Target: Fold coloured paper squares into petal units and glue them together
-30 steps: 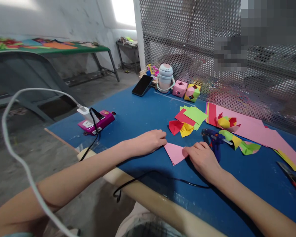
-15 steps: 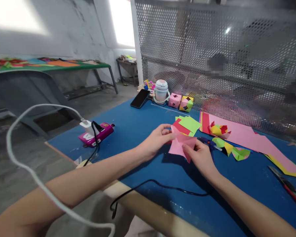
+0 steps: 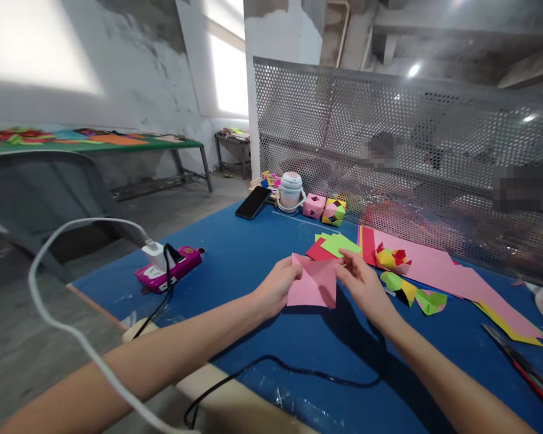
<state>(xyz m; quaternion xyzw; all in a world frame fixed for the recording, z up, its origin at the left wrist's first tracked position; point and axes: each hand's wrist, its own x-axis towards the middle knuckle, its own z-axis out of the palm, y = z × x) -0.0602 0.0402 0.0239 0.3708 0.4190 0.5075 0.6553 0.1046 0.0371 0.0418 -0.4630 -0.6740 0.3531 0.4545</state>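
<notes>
A pink paper square [image 3: 313,284] is held up above the blue table [image 3: 253,259], opened out with a diagonal crease showing. My left hand [image 3: 277,288] pinches its left edge and my right hand [image 3: 361,284] pinches its right edge. Just behind it lie loose green and red paper squares [image 3: 337,245]. Folded paper pieces in yellow, red and green [image 3: 407,280] lie to the right of my right hand.
Large pink sheets [image 3: 443,271] spread along the right. A phone [image 3: 253,202], a small white pot [image 3: 291,191] and two paper cubes [image 3: 324,208] stand at the back by the perforated metal screen [image 3: 411,157]. A magenta power strip [image 3: 168,269] with cables sits left. A black cord [image 3: 276,367] crosses the near table edge.
The pink paper lay folded as a triangle on the table under both hands; both hands have lifted it and opened it into a square. The view has tilted up.
</notes>
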